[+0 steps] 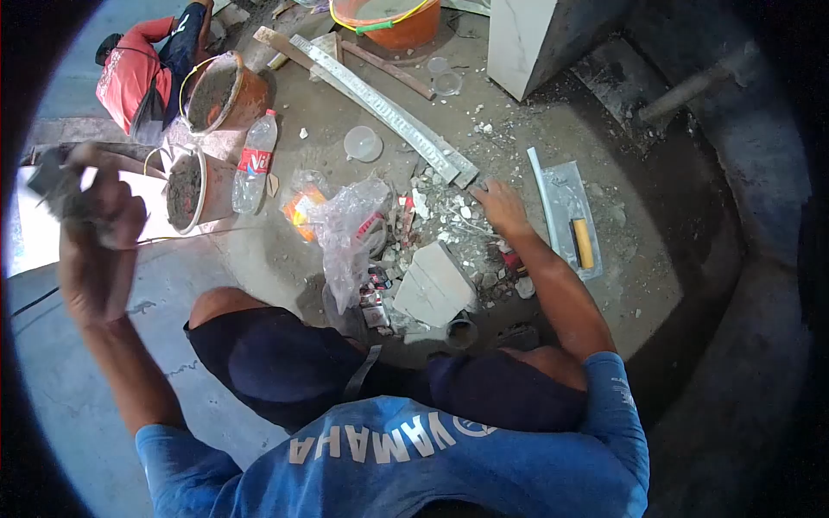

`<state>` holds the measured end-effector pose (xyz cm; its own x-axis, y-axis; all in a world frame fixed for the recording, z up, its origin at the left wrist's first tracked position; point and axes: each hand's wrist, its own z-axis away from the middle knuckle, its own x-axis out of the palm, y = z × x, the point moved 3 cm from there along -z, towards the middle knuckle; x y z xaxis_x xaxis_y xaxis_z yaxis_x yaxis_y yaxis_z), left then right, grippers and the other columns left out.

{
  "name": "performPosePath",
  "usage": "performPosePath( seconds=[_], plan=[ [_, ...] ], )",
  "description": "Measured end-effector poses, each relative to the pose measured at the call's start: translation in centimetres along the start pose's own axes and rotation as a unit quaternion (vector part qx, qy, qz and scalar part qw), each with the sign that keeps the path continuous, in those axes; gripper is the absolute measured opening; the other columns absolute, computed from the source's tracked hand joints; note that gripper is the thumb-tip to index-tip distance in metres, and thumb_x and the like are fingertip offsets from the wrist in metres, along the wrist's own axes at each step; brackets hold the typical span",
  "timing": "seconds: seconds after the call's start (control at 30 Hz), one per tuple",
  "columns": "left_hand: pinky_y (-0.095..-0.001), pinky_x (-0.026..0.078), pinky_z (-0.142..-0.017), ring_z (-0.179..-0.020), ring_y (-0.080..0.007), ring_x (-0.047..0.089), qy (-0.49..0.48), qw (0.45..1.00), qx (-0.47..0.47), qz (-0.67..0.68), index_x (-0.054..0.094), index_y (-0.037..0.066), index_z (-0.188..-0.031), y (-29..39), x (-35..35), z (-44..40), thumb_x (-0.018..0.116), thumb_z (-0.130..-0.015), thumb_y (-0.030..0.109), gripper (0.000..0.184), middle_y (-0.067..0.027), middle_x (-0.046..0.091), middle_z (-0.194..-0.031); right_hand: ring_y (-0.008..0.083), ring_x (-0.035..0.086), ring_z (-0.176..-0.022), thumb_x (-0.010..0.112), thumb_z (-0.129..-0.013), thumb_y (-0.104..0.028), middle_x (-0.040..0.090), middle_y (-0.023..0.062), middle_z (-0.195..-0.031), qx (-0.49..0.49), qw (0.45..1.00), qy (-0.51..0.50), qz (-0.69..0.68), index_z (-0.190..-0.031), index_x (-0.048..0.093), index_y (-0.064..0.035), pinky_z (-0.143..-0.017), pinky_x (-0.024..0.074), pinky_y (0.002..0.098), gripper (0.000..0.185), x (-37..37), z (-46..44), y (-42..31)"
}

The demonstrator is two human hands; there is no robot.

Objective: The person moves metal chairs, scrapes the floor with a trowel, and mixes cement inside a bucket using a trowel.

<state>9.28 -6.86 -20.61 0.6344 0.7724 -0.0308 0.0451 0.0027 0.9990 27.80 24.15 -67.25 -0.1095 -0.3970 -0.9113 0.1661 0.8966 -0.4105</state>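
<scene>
My left hand [108, 207] is raised at the far left, its fingers curled around a grey, blurred lump [62, 186]. On the right, my right hand [501, 207] reaches down to the rubble [462, 216], with its fingertips beside the lower end of a long pale metal strip [389, 112]. Whether those fingers hold anything is hidden. A broken tile piece [434, 285] lies in the debris before my knees. Crumpled clear plastic [350, 229] is left of the rubble.
Buckets of grey mix [226, 95] [197, 188] stand at the left near a plastic bottle [257, 164]. A co-worker [138, 78] bends at the upper left. A yellow-handled tool [583, 243] lies right. An orange tub [393, 24] stands at the top.
</scene>
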Motion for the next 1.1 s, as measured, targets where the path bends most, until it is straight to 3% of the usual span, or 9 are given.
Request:
performPosePath(
  seconds=[0.07,0.27,0.4,0.47,0.77,0.83,0.93,1.07,1.1],
  plan=[
    [-0.0249,0.040,-0.080,-0.089,-0.0108,0.048,0.039,0.998,0.021,-0.035,0.021,0.000,-0.138,2.5,-1.9,0.5,0.066,-0.080,0.033,0.080,-0.0097,0.051,-0.121,0.0271,0.052,-0.092,0.050,-0.083,-0.020,0.051,0.0089,-0.089,-0.011,0.998,0.018,0.055,-0.102,0.062,-0.0170,-0.075,0.0425,0.0397,0.023,0.1,0.1,-0.1],
    [-0.0237,0.033,-0.069,-0.073,-0.0093,0.035,0.079,0.970,0.002,-0.228,0.027,-0.005,-0.136,1.1,-0.6,0.3,0.055,-0.089,0.034,0.067,0.0005,0.035,-0.081,0.0245,0.051,-0.096,0.053,-0.079,-0.021,0.056,0.0064,-0.095,-0.065,0.986,-0.012,0.152,-0.091,0.063,-0.0162,-0.076,0.0424,0.0367,0.016,-1.2,-1.2,-0.3],
    [-0.0247,0.032,-0.068,-0.073,-0.0102,0.037,0.106,0.972,-0.017,-0.209,0.039,-0.002,-0.124,-3.0,0.9,0.8,0.050,-0.091,0.027,0.046,0.0002,0.040,-0.081,0.0281,0.055,-0.095,0.058,-0.077,-0.023,0.060,0.0101,-0.096,-0.025,0.990,0.047,0.127,-0.085,0.061,-0.0115,-0.075,0.0444,0.0387,0.015,-4.4,1.0,0.2],
    [-0.0248,0.032,-0.067,-0.074,-0.0103,0.038,0.084,0.985,-0.046,-0.144,0.040,0.000,-0.123,-5.0,1.5,1.0,0.054,-0.089,0.027,0.046,-0.0006,0.041,-0.082,0.0333,0.058,-0.091,0.061,-0.076,-0.023,0.061,0.0165,-0.095,0.156,0.970,-0.180,0.053,-0.091,0.060,-0.0071,-0.072,0.0460,0.0426,0.021,-4.4,3.1,1.7],
    [-0.0256,0.036,-0.066,-0.071,-0.0107,0.042,0.058,0.996,-0.055,0.047,0.044,0.000,-0.114,-8.7,4.6,0.2,0.057,-0.086,0.023,0.038,-0.0023,0.046,-0.080,0.0428,0.057,-0.085,0.061,-0.078,-0.010,0.060,0.0249,-0.087,0.227,0.957,-0.155,-0.088,-0.105,0.055,0.0006,-0.078,0.0458,0.0450,0.029,-4.9,10.2,5.0],
    [-0.0246,0.038,-0.069,-0.075,-0.0118,0.046,0.073,0.994,-0.060,0.048,0.043,0.000,-0.120,-9.1,5.1,0.1,0.058,-0.086,0.023,0.044,-0.0036,0.051,-0.085,0.0351,0.062,-0.078,0.060,-0.079,-0.005,0.063,0.0216,-0.086,0.242,0.954,-0.134,-0.120,-0.103,0.057,0.0036,-0.071,0.0496,0.0378,0.026,-7.2,11.0,3.5],
    [-0.0233,0.037,-0.069,-0.076,-0.0095,0.046,0.078,0.994,-0.071,0.038,0.048,-0.001,-0.118,-9.4,7.1,-0.1,0.060,-0.085,0.022,0.042,-0.0023,0.052,-0.086,0.0135,0.062,-0.069,0.056,-0.082,0.002,0.063,0.0077,-0.078,0.452,0.779,-0.049,-0.432,-0.099,0.059,0.0058,-0.062,0.0492,0.0234,0.018,-7.4,13.4,4.3],
    [-0.0233,0.035,-0.071,-0.079,-0.0087,0.046,0.014,0.993,-0.108,0.054,0.050,-0.002,-0.117,-9.5,8.1,-0.3,0.060,-0.085,0.022,0.041,-0.0016,0.052,-0.088,0.0139,0.062,-0.069,0.055,-0.081,0.004,0.063,0.0074,-0.077,0.430,0.790,-0.021,-0.436,-0.101,0.059,0.0050,-0.063,0.0491,0.0235,0.021,-9.2,14.5,4.2],
    [-0.0233,0.035,-0.071,-0.079,-0.0087,0.046,0.007,0.992,-0.108,0.061,0.050,-0.002,-0.117,-9.5,8.3,-0.4,0.060,-0.085,0.022,0.041,-0.0016,0.052,-0.088,0.0157,0.062,-0.069,0.059,-0.079,0.001,0.063,0.0083,-0.077,0.408,0.850,-0.038,-0.332,-0.100,0.060,0.0022,-0.063,0.0488,0.0259,0.021,-9.4,14.7,4.5]
  ],
)
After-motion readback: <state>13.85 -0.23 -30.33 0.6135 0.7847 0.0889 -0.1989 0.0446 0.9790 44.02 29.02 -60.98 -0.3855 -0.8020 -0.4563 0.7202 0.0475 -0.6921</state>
